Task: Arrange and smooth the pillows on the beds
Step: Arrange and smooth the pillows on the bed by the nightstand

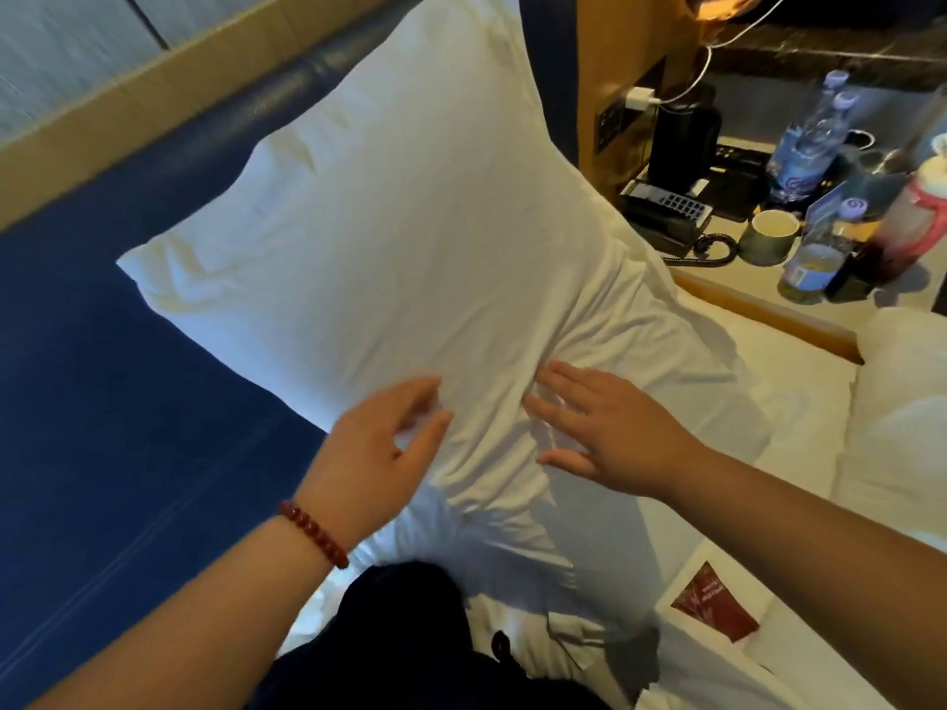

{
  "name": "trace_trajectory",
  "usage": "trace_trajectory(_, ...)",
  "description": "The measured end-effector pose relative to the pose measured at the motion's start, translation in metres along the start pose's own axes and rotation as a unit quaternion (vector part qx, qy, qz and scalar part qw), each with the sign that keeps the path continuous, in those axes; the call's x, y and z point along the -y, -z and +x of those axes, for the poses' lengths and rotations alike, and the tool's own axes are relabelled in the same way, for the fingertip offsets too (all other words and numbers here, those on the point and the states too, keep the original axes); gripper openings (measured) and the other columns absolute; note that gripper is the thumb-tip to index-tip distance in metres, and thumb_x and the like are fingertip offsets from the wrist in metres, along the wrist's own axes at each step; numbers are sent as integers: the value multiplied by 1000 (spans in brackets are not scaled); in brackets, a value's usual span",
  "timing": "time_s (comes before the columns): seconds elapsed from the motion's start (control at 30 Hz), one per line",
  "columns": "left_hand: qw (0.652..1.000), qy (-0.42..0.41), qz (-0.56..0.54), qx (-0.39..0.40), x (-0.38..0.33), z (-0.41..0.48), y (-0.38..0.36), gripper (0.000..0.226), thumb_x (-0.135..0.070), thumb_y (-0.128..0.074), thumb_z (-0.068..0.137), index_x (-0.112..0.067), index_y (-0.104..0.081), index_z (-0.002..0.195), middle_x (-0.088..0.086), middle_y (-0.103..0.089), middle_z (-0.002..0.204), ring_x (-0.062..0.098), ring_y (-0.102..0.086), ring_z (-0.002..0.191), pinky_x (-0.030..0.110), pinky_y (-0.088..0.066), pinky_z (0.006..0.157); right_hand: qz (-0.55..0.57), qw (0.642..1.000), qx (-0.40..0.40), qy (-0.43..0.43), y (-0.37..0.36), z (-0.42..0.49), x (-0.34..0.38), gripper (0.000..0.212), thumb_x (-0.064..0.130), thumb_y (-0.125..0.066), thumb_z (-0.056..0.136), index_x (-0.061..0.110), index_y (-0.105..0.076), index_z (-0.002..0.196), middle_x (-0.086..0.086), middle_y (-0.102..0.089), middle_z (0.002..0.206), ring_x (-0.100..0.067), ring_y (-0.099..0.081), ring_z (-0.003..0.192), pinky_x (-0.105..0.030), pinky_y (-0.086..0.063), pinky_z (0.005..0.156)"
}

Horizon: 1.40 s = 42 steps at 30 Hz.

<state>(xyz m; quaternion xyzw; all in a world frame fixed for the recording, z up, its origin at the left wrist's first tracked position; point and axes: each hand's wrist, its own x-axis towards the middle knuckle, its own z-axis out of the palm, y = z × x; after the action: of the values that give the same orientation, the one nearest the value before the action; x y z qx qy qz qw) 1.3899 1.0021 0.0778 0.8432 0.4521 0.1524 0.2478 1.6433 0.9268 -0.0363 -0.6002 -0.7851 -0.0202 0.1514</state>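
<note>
A large white pillow [389, 238] leans against the blue padded headboard [102, 376] at the head of a bed with white sheets [717, 402]. My left hand [379, 453], with a red bead bracelet on the wrist, hovers at the pillow's lower edge, fingers spread and slightly curled. My right hand [610, 427] lies flat on the wrinkled lower part of the pillow, fingers apart. Neither hand grips anything. A second white pillow or duvet [902, 417] shows at the right edge.
A bedside table [758, 294] on the right carries a black telephone [671, 212], a black kettle [681, 135], water bottles [804, 146], a cup [771, 235] and a red drink bottle [907, 233]. A red card [712, 602] lies on the bed near me.
</note>
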Motion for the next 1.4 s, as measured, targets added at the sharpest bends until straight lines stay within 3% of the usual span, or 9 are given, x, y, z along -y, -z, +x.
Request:
trace_trajectory(0.27, 942, -176, 236, -164, 7, 53, 45, 50, -41, -52, 91, -10, -58, 131, 10, -55, 134, 30, -47, 126, 40, -36, 105, 17, 995, 96, 27, 35, 42, 6, 78, 74, -23, 92, 20, -68, 126, -1, -69, 125, -24, -66, 108, -37, -57, 84)
trace_trajectory(0.4, 934, -32, 313, -167, 18, 74, 74, 88, -61, -58, 81, -5, -35, 145, 18, -37, 149, 37, -32, 138, 51, -26, 115, 23, 996, 81, 1, 31, 44, 12, 85, 79, -20, 87, 23, -53, 142, 2, -56, 143, -21, -56, 127, -35, -48, 99)
trace_trajectory(0.53, 946, 45, 311, -78, 26, 99, 78, 117, -87, -48, 63, -4, -31, 144, 18, -53, 131, 36, -52, 117, 49, -46, 99, 11, 961, 271, -54, -5, 64, 8, 98, 84, -11, 79, 25, -15, 158, 5, -14, 165, -16, -10, 152, -42, -11, 121)
trace_trajectory(0.7, 950, 28, 310, 10, 35, 116, 48, 84, -91, -42, 57, -17, -53, 95, 2, -48, 93, 24, -51, 87, 40, -50, 73, 11, 927, 365, -83, -52, 82, 6, 101, 88, -7, 76, 29, -8, 158, 8, -6, 166, -14, -4, 152, -46, -5, 122)
trace_trajectory(0.87, 982, 1, 191, 16, 52, 125, 24, 77, -74, -63, 68, -18, -57, 119, 3, -49, 134, 25, -46, 121, 44, -46, 100, 3, 934, 352, -67, -48, 63, 2, 112, 90, -5, 68, 25, -6, 159, 6, -3, 166, -17, -1, 153, -46, -4, 122)
trace_trajectory(1.0, 979, -13, 196, 45, 50, 135, 3, 67, -75, -57, 68, -21, -52, 107, -4, -60, 100, 19, -59, 88, 42, -56, 75, -11, 920, 377, -106, -80, 84, -13, 103, 89, -19, 78, 29, 1, 158, 7, 3, 166, -20, 4, 153, -52, 0, 121)
trace_trajectory(1.1, 969, -36, 235, 66, 50, 138, -17, 60, -67, -62, 75, -20, -48, 109, -1, -59, 102, 21, -58, 90, 42, -54, 79, -4, 912, 385, -141, -115, 104, -15, 102, 89, -22, 78, 30, 1, 158, 7, 1, 166, -19, 7, 153, -54, 7, 120)
trace_trajectory(1.27, 970, -56, 228, 58, 67, 149, -16, 63, -68, -63, 75, -18, -48, 108, 1, -58, 105, 21, -57, 91, 40, -54, 78, 24, 935, 337, -107, -119, 89, -27, 124, 91, 16, 54, 29, -5, 158, 6, -6, 166, -18, 2, 153, -50, 4, 120)
trace_trajectory(1.4, 973, -74, 217, 39, 75, 150, -18, 65, -67, -65, 74, -16, -48, 112, 2, -57, 108, 22, -57, 94, 38, -53, 80, 23, 943, 278, -184, -101, 62, -53, 106, 87, 3, 71, 27, 0, 159, 7, 3, 166, -18, 2, 153, -45, -5, 122)
